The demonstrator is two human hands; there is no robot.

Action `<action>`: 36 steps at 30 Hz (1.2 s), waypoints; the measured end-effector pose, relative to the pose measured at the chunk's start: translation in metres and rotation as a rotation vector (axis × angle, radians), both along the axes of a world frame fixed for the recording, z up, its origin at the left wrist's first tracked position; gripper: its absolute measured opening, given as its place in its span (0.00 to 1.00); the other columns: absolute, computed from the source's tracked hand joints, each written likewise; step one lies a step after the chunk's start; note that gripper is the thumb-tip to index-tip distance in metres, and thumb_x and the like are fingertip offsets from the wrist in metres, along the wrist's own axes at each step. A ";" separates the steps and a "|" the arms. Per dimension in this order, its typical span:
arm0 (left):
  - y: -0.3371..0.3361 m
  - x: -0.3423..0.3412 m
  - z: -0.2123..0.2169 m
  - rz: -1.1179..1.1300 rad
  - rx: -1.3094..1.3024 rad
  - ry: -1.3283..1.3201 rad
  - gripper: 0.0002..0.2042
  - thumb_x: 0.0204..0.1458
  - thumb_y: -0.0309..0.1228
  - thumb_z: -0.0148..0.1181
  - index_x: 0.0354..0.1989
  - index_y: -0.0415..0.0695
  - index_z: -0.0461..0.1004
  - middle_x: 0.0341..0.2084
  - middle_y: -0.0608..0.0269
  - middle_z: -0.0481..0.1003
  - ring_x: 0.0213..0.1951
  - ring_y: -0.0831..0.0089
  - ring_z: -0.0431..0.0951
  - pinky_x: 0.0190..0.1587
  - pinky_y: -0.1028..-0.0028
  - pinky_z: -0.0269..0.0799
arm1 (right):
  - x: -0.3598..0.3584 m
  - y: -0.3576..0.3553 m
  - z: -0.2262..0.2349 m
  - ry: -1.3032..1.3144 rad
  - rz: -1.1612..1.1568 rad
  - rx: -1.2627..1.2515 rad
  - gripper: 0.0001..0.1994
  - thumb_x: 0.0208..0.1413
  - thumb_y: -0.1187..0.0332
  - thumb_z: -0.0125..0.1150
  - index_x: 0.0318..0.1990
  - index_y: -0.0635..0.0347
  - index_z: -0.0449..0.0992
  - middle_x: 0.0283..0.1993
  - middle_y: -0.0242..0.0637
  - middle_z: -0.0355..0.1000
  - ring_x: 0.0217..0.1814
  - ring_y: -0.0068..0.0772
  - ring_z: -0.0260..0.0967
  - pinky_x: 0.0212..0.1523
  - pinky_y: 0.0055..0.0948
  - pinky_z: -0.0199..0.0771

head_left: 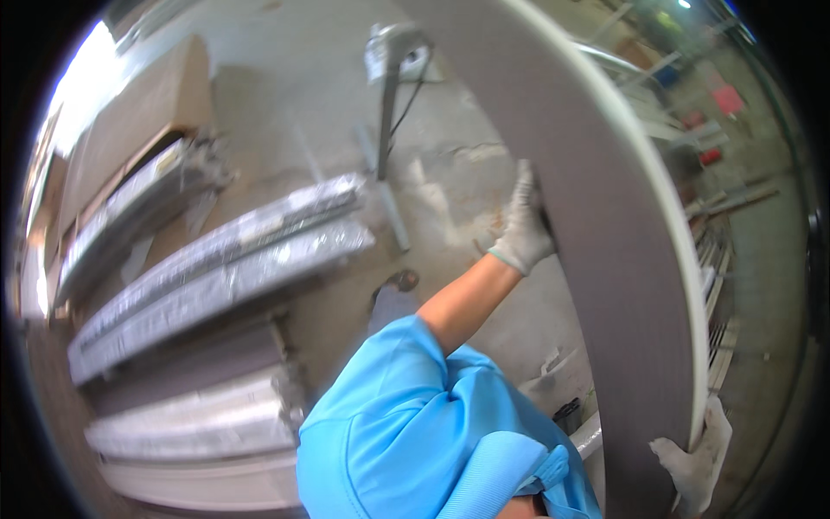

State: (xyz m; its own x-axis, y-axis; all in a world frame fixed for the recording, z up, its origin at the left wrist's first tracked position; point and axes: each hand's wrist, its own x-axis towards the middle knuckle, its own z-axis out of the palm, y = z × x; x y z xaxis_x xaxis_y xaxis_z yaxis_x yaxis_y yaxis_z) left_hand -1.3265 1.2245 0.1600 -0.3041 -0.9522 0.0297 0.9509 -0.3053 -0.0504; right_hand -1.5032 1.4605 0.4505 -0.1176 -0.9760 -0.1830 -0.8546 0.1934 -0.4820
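A long, wide panel, dark grey-brown with a white right edge, runs from the top of the view to the bottom right. My left hand, in a pale work glove, grips its left edge near the middle; some fingers are hidden by the panel. At the lower right, my right hand, gloved too, is closed round the white edge near the panel's close end. The panel hides my right forearm.
On the left lie several long plastic-wrapped profiles and a big cardboard-covered bundle. A grey metal stand rises from the concrete floor ahead. Loose rails lie past the panel's right side.
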 end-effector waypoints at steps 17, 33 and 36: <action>0.134 0.104 0.009 0.213 -0.070 0.108 0.51 0.43 0.74 0.62 0.70 0.49 0.63 0.66 0.51 0.62 0.71 0.49 0.57 0.69 0.37 0.55 | 0.084 0.074 0.050 0.311 0.275 0.113 0.24 0.46 0.77 0.76 0.50 0.69 0.72 0.43 0.43 0.76 0.44 0.33 0.73 0.47 0.31 0.74; 0.214 0.246 -0.017 0.677 0.201 0.154 0.55 0.36 0.71 0.70 0.71 0.52 0.60 0.68 0.60 0.61 0.69 0.53 0.59 0.69 0.45 0.59 | 0.124 0.057 0.066 0.675 0.590 -0.323 0.29 0.49 0.50 0.77 0.51 0.63 0.77 0.43 0.47 0.77 0.45 0.48 0.77 0.49 0.39 0.75; 0.224 0.258 -0.023 0.768 0.161 0.196 0.56 0.36 0.70 0.72 0.72 0.51 0.58 0.68 0.60 0.61 0.70 0.54 0.59 0.69 0.46 0.59 | 0.099 0.029 0.043 0.844 0.732 -0.565 0.33 0.48 0.40 0.74 0.49 0.61 0.78 0.42 0.46 0.78 0.43 0.52 0.77 0.46 0.42 0.76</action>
State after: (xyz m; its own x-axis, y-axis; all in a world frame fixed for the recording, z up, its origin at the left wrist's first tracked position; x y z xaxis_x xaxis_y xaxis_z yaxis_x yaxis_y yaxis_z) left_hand -1.0681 1.4484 0.1370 0.4328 -0.8905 -0.1403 0.8616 0.4544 -0.2260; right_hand -1.4040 1.4891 0.4933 0.6084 -0.7793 0.1503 -0.7565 -0.5121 0.4068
